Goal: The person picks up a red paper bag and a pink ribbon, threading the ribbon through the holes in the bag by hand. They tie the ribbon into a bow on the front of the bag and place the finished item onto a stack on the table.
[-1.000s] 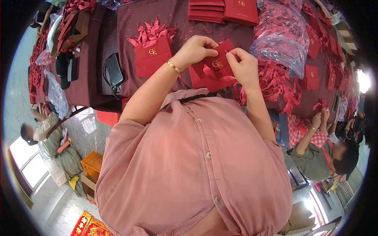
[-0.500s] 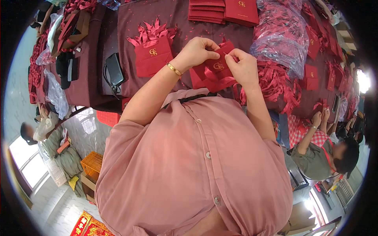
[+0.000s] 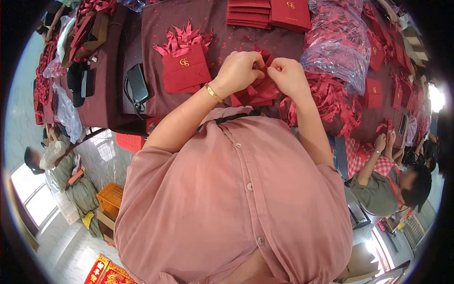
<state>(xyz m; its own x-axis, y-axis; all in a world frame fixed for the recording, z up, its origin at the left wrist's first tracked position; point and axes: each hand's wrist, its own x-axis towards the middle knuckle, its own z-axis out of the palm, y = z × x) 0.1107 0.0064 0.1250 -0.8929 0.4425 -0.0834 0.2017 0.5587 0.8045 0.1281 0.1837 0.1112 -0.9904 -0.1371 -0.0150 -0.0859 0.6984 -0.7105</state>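
A small red paper gift bag [image 3: 257, 94] lies at the table edge in front of me, partly covered by my hands, with red ribbon at its top. My left hand [image 3: 238, 72], a gold bangle at its wrist, is closed in a pinch at the bag's upper edge. Close beside it, my right hand [image 3: 289, 78] pinches at the same spot, apparently on the ribbon; the fingertips hide most of it. Left of my hands lies a stack of finished-looking red bags [image 3: 187, 71] with a gold logo and ribbon ends fanned above.
A black phone [image 3: 137, 84] with a strap lies to the left. Red bags [image 3: 248, 13] are piled at the back. Plastic-wrapped ribbons [image 3: 336, 52] and a loose ribbon heap [image 3: 331, 102] lie right. Another person [image 3: 385, 187] works at the right, one more [image 3: 61, 165] at the left.
The bag between my hands has tilted, and its gold logo no longer shows. My left hand has shifted slightly right and down, and the hands are closer together.
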